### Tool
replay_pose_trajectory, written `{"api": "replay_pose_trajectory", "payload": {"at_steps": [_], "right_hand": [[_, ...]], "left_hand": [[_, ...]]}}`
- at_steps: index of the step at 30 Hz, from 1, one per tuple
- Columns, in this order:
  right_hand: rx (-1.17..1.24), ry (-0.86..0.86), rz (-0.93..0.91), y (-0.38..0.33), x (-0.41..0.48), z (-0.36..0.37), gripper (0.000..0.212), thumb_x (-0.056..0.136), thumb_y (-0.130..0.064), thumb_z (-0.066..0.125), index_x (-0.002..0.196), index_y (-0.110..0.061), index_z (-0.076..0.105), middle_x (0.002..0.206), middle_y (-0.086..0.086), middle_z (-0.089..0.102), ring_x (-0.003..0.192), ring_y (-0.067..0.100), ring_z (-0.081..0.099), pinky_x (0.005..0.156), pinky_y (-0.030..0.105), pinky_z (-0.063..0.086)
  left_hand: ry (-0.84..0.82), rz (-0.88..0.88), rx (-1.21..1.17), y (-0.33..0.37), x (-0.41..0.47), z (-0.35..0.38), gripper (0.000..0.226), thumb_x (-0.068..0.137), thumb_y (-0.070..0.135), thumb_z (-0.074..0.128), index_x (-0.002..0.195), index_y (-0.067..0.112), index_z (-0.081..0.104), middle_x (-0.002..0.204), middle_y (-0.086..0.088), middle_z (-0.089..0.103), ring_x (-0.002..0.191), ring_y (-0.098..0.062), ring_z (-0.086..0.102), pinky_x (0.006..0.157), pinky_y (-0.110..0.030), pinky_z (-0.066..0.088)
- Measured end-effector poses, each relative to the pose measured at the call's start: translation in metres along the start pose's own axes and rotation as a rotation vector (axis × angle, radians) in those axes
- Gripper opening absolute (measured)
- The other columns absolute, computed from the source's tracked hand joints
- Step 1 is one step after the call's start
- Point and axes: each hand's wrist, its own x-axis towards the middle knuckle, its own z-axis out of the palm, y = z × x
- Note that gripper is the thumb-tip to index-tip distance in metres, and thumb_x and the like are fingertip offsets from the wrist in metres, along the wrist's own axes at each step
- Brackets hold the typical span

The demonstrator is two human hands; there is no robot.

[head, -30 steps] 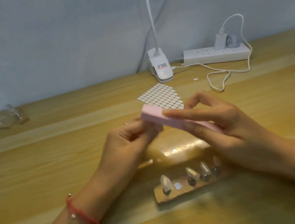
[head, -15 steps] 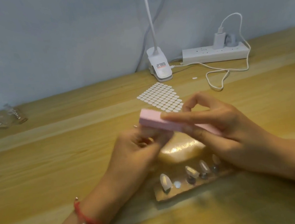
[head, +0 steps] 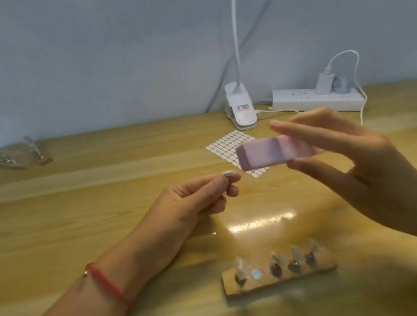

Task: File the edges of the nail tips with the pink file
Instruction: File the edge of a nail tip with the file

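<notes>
Mid-frame, the left hand (head: 194,201) is pinching one nail tip (head: 229,173) between thumb and forefinger, the right hand (head: 359,171) is gripping the pink file (head: 274,154) just right of it, not touching, and four tips (head: 241,271) are standing on the strip (head: 326,265) at lower centre, probably waiting their turn.

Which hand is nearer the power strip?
Right. The right hand, gripping the pink file, hovers in front of the power strip; the left hand sits nearer the person, leftward.

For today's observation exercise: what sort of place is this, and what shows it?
Probably a nail-craft desk, at home or in a workshop: a wooden table with a clip-on lamp, a strip holding nail tips and a sticker sheet.
</notes>
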Motion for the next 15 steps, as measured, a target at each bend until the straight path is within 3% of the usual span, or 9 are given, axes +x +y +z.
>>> {"api": "replay_pose_trajectory", "payload": {"at_steps": [2,4,8,12,15], "right_hand": [[-0.113,-0.057,-0.128,-0.004,0.006,-0.004,0.040,0.095,-0.026,0.048,0.135,-0.030,0.048,0.123,0.000,0.055,0.115,0.014,0.054,0.104,0.030,0.043],[-0.236,-0.096,-0.244,-0.006,0.013,-0.006,0.036,0.096,-0.023,0.047,0.131,-0.030,0.049,0.124,0.006,0.058,0.119,0.015,0.053,0.118,0.047,0.027],[-0.366,-0.115,-0.355,-0.001,0.041,-0.021,0.036,0.095,-0.018,0.050,0.127,-0.033,0.056,0.126,0.014,0.059,0.125,0.019,0.049,0.115,0.064,0.019],[-0.387,-0.239,-0.497,-0.010,0.047,-0.002,0.035,0.092,-0.015,0.054,0.122,-0.030,0.061,0.126,0.011,0.060,0.128,0.022,0.045,0.114,0.067,0.016],[-0.376,-0.297,-0.558,-0.013,0.049,0.008,0.037,0.090,-0.012,0.053,0.122,-0.029,0.063,0.128,0.008,0.056,0.129,0.022,0.044,0.115,0.065,0.015]], "left_hand": [[-0.031,-0.026,-0.074,0.001,0.001,-0.005,0.026,0.069,0.031,0.078,0.092,0.018,0.079,0.080,0.004,0.070,0.068,-0.002,0.056,0.066,-0.013,0.049],[-0.047,-0.053,-0.111,0.000,0.002,-0.008,0.038,0.069,0.028,0.079,0.103,0.011,0.075,0.098,-0.005,0.071,0.085,-0.010,0.057,0.078,-0.018,0.051],[-0.069,-0.076,-0.156,0.003,0.002,-0.008,0.018,0.070,0.029,0.078,0.086,0.019,0.079,0.079,0.005,0.069,0.071,-0.001,0.059,0.068,-0.013,0.050],[-0.128,-0.036,-0.160,0.005,-0.001,-0.007,0.014,0.070,0.029,0.067,0.073,0.021,0.078,0.070,0.010,0.068,0.065,0.003,0.059,0.062,-0.010,0.047],[-0.152,-0.034,-0.161,0.006,-0.002,-0.008,0.004,0.073,0.020,0.074,0.070,0.019,0.076,0.068,0.009,0.066,0.063,0.001,0.058,0.061,-0.011,0.047]]}}
